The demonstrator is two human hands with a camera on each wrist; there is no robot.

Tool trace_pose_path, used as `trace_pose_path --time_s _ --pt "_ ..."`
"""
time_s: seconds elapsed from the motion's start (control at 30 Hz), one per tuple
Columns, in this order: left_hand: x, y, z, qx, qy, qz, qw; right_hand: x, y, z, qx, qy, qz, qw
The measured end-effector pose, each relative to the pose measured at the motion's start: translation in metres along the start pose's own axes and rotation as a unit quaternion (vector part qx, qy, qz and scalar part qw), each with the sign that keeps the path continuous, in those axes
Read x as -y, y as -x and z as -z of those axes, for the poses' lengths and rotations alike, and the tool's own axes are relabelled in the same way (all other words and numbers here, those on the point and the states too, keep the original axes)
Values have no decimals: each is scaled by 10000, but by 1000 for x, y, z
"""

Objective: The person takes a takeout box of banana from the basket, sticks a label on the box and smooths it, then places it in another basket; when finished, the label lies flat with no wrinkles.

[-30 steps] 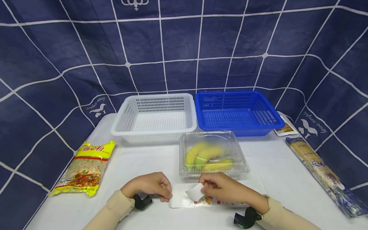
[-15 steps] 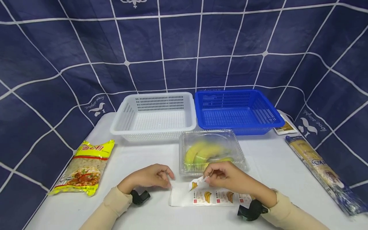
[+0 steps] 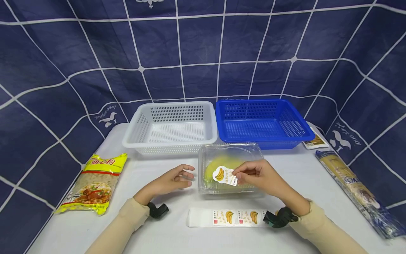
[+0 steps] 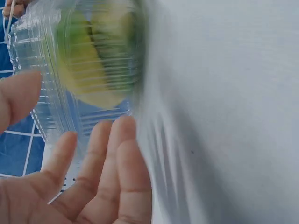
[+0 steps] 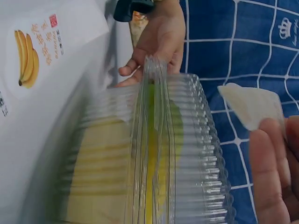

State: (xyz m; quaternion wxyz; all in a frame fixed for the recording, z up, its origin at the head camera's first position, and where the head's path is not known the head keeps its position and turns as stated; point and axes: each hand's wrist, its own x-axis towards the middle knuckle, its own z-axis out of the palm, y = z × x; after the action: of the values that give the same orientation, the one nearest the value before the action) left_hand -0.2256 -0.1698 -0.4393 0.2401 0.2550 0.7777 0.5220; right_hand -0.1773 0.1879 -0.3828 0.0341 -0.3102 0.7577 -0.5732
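My right hand point(image 3: 261, 176) pinches a white sticker point(image 3: 226, 175) with a banana picture by its right end, above a clear plastic box point(image 3: 206, 187). Bananas point(image 4: 77, 60) lie inside that closed box. In the right wrist view the sticker point(image 5: 254, 105) is off the lid, its pale back showing. Beside the box's left side is my left hand point(image 3: 168, 181), fingers extended and holding nothing; in the left wrist view its fingers point(image 4: 126, 163) reach close to the box wall, and I cannot tell whether they touch. A strip of banana stickers point(image 3: 226, 217) lies in front of the box.
Behind the box stand a white basket point(image 3: 169, 148) and a blue basket point(image 3: 263, 141) side by side. A yellow food bag point(image 3: 92, 187) lies at left, a long noodle packet point(image 3: 355, 190) at right. A flat packet point(image 3: 316, 141) sits beside the blue basket.
My right hand has peeled the sticker off the strip and carried it forward over the box. My left hand has moved from the strip's left end forward to the box's left side, fingers straightening.
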Motion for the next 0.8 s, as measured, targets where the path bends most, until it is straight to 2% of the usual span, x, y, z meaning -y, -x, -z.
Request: trace_pose_path --time_s 0.17,0.23,0.4,0.57,0.8 --pt "-3 -11 0 -553 167 16 9983 3 -6 5 -733 -16 -493 9961" --pt "-4 -15 -1 -788 265 21 9965 4 -9 7 -864 -190 -608 9942" --pt "-5 -25 -4 -1190 554 -213 9911 6 -16 12 -1175 -538 -736 9889" --pt "-8 -32 -8 -1259 800 -319 9883 9 -24 17 -1445 -699 -891 9830" --pt "-14 -41 -14 -1082 1039 -266 9883 9 -32 22 -1277 -621 -1073 9840"
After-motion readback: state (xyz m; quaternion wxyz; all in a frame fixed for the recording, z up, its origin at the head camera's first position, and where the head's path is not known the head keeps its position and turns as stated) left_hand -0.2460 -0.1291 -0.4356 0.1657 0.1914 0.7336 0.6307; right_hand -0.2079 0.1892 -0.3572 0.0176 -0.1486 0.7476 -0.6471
